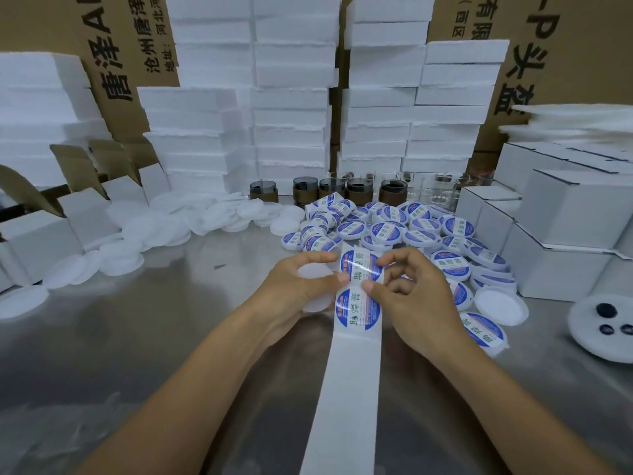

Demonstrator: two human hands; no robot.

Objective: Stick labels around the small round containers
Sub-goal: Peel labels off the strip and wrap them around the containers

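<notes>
Peeling a label (359, 269) from the backing strip (342, 389) with pinching right hand (418, 293) fingers, the left hand (287, 289) gripping a bare container (311, 273) at centre, the person looks partway through: labelled containers (387, 228) heap at one o'clock, blank containers (164, 224) wait at ten.

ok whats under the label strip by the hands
A plain white container, gripped by the left hand. The label strip, pinched by the right hand, hides its right edge.
</notes>
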